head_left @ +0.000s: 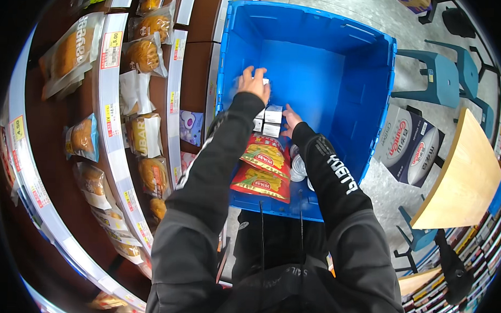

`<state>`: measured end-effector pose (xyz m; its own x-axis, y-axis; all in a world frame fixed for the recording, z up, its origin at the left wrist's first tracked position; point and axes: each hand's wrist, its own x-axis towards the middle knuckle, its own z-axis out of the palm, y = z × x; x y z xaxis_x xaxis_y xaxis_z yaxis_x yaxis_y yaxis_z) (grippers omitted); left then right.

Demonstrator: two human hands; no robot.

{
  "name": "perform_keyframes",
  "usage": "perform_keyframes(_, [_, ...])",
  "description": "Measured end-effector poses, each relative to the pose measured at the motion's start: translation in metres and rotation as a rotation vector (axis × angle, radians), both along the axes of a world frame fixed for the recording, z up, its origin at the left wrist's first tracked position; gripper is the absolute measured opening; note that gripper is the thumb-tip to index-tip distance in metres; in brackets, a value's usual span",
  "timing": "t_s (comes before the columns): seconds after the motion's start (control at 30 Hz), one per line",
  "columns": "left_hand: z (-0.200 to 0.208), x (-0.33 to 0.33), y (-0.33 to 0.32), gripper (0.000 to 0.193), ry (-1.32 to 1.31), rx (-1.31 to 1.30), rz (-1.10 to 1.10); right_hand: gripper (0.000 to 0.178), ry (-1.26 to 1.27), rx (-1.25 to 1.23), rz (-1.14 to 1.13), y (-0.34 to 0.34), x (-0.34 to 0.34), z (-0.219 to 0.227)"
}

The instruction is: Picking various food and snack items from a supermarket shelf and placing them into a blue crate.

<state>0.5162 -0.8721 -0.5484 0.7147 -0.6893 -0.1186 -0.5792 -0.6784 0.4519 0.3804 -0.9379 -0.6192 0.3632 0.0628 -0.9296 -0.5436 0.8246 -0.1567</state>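
The blue crate (314, 65) stands open in front of the person, and inside it goods are grouped toward the near side; its far part shows bare blue bottom. Small white boxes (272, 114), the things being handled, sit in a tight group in the crate, abt. halfway along & nearer to its L wall. The L hand (255, 86) is over the far end of this group, palm down, w/ fingers bent and a little spread; a bit of white box shows next to the fingertips, but I cannot tell if they pinch it. The R hand (291, 121) is just beside the group, on its R side, w/ one digit pointing to the far wall; the other fingers are partly hidden, so whether they press on a box I cannot tell. Nearer to the person, two red-and-yellow bags (260, 183) lie flat, one overlapping the other, & some pale round containers (298, 166) are btwn. the bags and the R forearm. Outside the crate, on the L, shelves (111, 105) hold wrapped breads (143, 56).
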Motion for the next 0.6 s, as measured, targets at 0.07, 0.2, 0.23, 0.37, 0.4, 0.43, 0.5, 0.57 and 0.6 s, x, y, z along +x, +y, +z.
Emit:
perform_keyframes(0.07, [-0.014, -0.001, -0.025, 0.04, 0.029, 0.216, 0.016, 0.06, 0.076, -0.058, 0.014, -0.009, -0.009, -0.001])
perform_keyframes(0.2, [-0.035, -0.003, -0.055, 0.046, 0.039, 0.683, -0.006, 0.062, -0.003, -0.084, -0.04, -0.025, -0.028, -0.008])
perform_keyframes(0.23, [-0.041, -0.005, -0.057, 0.039, -0.005, 0.669, 0.035, 0.061, -0.027, -0.095, -0.013, -0.029, -0.031, -0.01])
perform_keyframes(0.37, [-0.052, 0.002, -0.065, 0.023, -0.058, 0.674, 0.03, 0.056, -0.068, -0.128, -0.001, -0.042, -0.043, -0.017])
perform_keyframes(0.4, [-0.054, 0.007, -0.063, 0.023, -0.062, 0.681, 0.023, 0.056, -0.069, -0.121, -0.01, -0.041, -0.041, -0.015])
perform_keyframes(0.43, [-0.056, 0.015, -0.062, 0.022, -0.068, 0.61, -0.055, 0.055, -0.078, -0.121, -0.003, -0.041, -0.039, -0.014])
perform_keyframes(0.5, [-0.058, 0.014, -0.064, 0.02, -0.088, 0.446, -0.169, 0.054, -0.083, -0.12, -0.005, -0.041, -0.037, -0.017])
perform_keyframes(0.57, [-0.06, -0.004, -0.068, 0.019, -0.021, 0.425, -0.196, 0.055, -0.071, -0.102, 0.057, -0.041, -0.04, -0.023])
perform_keyframes(0.6, [-0.059, -0.014, -0.07, 0.018, 0.042, 0.404, -0.212, 0.055, -0.068, -0.102, 0.05, -0.041, -0.041, -0.025])
